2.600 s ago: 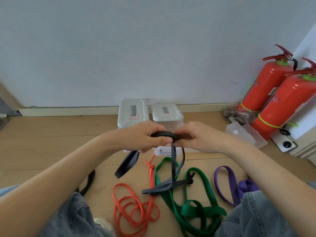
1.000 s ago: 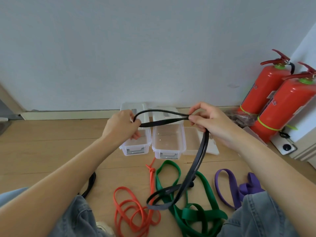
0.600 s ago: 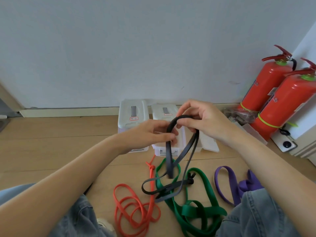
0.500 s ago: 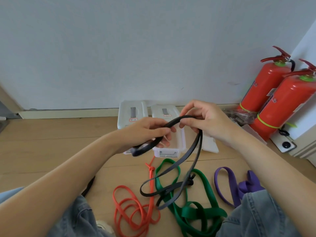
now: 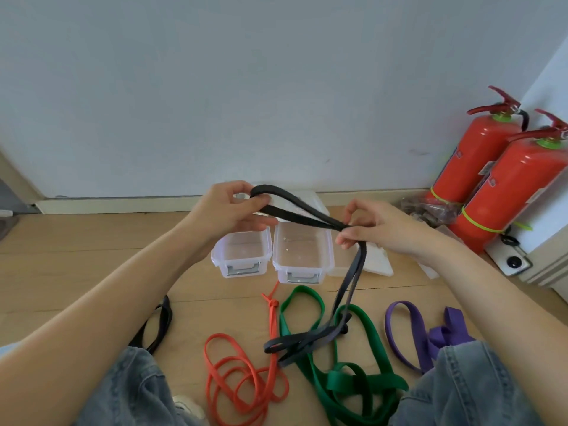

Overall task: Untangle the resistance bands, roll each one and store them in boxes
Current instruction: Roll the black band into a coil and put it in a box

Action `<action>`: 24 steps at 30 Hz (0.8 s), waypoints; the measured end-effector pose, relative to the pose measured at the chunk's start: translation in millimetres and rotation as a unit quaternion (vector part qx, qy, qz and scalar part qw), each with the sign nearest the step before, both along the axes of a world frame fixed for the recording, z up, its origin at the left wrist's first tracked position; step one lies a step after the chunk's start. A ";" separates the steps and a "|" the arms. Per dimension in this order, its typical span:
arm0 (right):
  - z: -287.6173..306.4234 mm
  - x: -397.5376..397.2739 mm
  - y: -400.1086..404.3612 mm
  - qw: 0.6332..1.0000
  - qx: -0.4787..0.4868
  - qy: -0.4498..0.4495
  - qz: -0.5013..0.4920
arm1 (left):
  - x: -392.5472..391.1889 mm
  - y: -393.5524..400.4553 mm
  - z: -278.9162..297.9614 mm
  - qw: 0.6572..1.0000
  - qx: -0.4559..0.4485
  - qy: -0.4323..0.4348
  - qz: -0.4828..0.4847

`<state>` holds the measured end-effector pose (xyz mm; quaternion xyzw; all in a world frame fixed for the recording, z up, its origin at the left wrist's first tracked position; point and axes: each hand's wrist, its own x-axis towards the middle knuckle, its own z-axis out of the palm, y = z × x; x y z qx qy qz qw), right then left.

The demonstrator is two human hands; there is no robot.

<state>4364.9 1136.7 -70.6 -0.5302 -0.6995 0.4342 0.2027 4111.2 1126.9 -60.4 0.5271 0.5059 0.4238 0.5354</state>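
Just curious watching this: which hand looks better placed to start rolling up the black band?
Probably the left hand: it holds the black band at its folded end. The right hand pinches both strands where the rest hangs toward the floor.

Hands draw apart again, left hand (image 5: 229,210) and right hand (image 5: 373,230) stretching the black band (image 5: 295,210) into a flat loop.

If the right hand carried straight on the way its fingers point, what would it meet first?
The right hand points left along the black band it pinches. Continuing, it would probably meet the left hand holding the band's other end, though depth is hard to judge.
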 end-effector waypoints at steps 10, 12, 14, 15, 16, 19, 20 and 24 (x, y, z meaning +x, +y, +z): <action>0.1 -45.7 -16.6 0.993 0.041 0.107 0.018 | 22.2 -10.2 -0.4 0.988 -0.051 0.104 -0.097; -0.4 -50.5 -16.4 0.993 0.079 0.084 0.012 | 21.7 -9.8 2.1 0.989 -0.051 0.097 -0.101; 2.3 -49.6 -15.1 0.991 0.093 0.094 0.010 | 18.7 -9.6 4.6 0.986 -0.047 0.101 -0.121; 4.9 -46.9 -13.4 0.989 0.086 0.118 0.004 | 16.7 -9.3 5.5 0.985 -0.044 0.108 -0.131; 7.3 -42.5 -11.2 0.987 0.068 0.149 -0.003 | 14.6 -8.8 6.1 0.983 -0.043 0.118 -0.136; 11.5 -30.8 -6.7 0.979 -0.036 0.199 0.002 | 9.9 -6.6 5.7 0.979 -0.043 0.150 -0.133; 10.9 -28.7 -6.0 0.976 -0.073 0.205 0.007 | 8.9 -6.2 5.6 0.975 -0.045 0.164 -0.142; 11.4 -23.0 -7.2 0.951 -0.138 0.275 0.012 | 8.3 -10.6 9.4 0.957 -0.052 0.178 -0.223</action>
